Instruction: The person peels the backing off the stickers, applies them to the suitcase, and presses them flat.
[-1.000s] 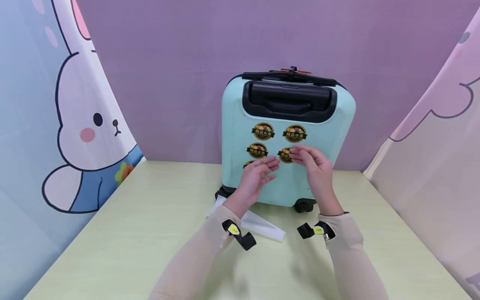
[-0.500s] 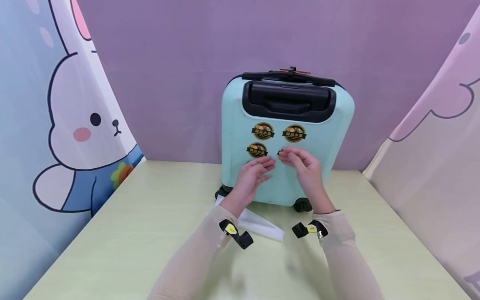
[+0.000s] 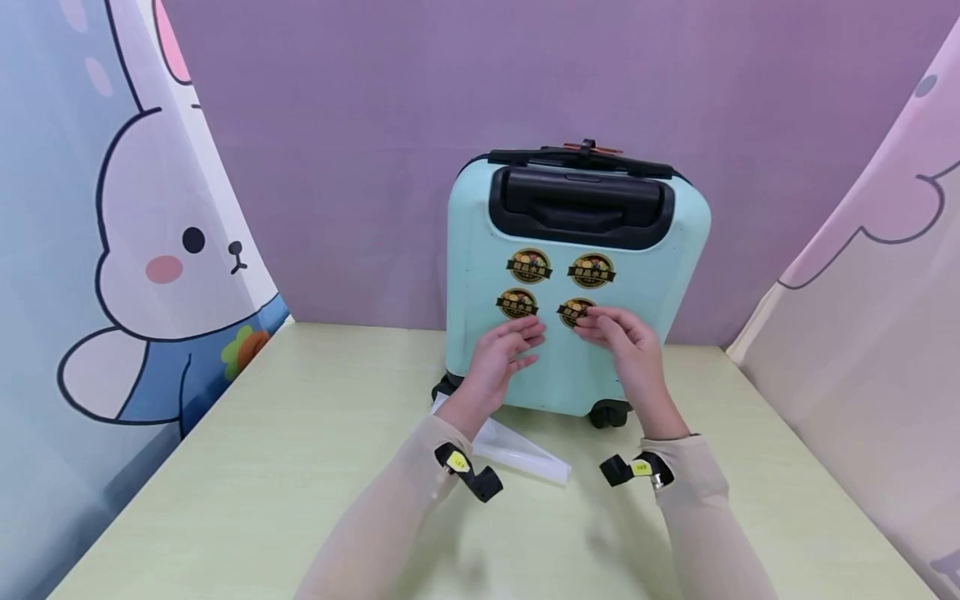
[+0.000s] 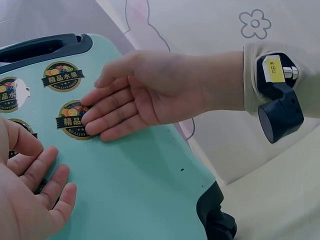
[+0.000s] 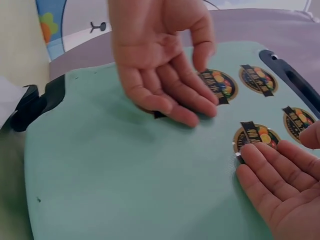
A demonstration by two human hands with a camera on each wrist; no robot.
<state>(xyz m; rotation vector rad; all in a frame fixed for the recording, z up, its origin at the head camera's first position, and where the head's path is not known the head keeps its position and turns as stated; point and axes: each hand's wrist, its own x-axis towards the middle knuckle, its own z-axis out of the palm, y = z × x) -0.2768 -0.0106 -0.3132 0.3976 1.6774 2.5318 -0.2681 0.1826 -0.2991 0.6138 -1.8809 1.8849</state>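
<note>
A mint-green suitcase (image 3: pixel 570 375) stands upright, with round black-and-gold fruit stickers on its face. My right hand (image 3: pixel 630 350) has its fingers extended, tips at the right edge of the second-row right sticker (image 3: pixel 574 311); the left wrist view shows these straight fingers (image 4: pixel 112 110) covering part of that sticker. My left hand (image 3: pixel 498 358) lies against the lower left of the face, fingers loosely bent, just below the second-row left sticker (image 3: pixel 517 303). Another sticker beneath the left hand is mostly hidden, a dark edge showing in the right wrist view. Neither hand holds anything.
Two more stickers sit in the top row, left (image 3: pixel 529 266) and right (image 3: pixel 592 271), below the black handle recess (image 3: pixel 581 208). A white translucent sheet (image 3: pixel 525 454) lies on the pale table (image 3: pixel 337 400) in front of the suitcase. Printed curtains (image 3: pixel 165 225) flank both sides.
My right hand slid left across the second-row right sticker, then back right, uncovering most of it again. My left hand shifted slightly left, and the sticker beneath it is now hidden in the head view.
</note>
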